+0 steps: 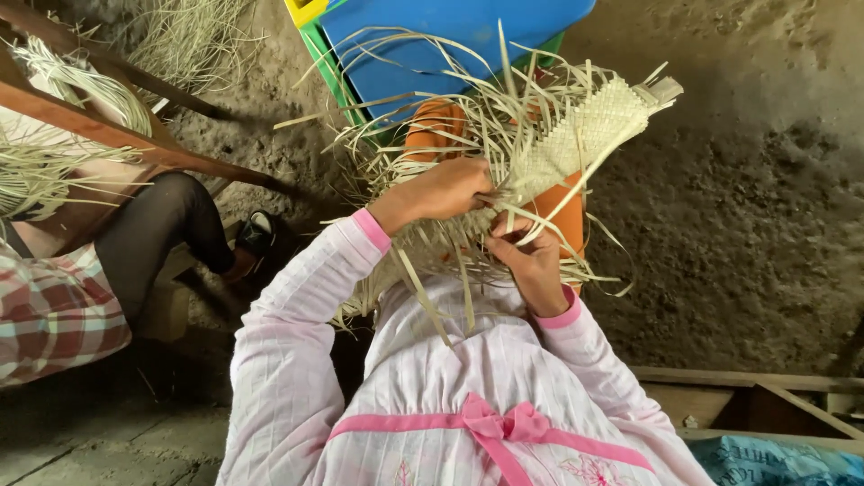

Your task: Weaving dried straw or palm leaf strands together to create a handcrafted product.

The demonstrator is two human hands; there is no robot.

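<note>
A pale woven mat of flat plant strips [589,135] lies across my lap, its plaited part reaching up to the right and many loose strips [432,261] fanning out around it. My left hand [450,187] grips the mat's unwoven edge, fingers curled over the strips. Just below it, my right hand [529,256] pinches a single strip between thumb and fingers. Both arms wear pink-and-white checked sleeves with pink cuffs.
A blue and green plastic stool [423,40] stands beyond the mat on the earth floor. Another person's black-clad leg [157,229] and checked cloth sit at the left by a wooden frame [108,130] with bundled strips. Wooden boards [756,387] lie at the lower right.
</note>
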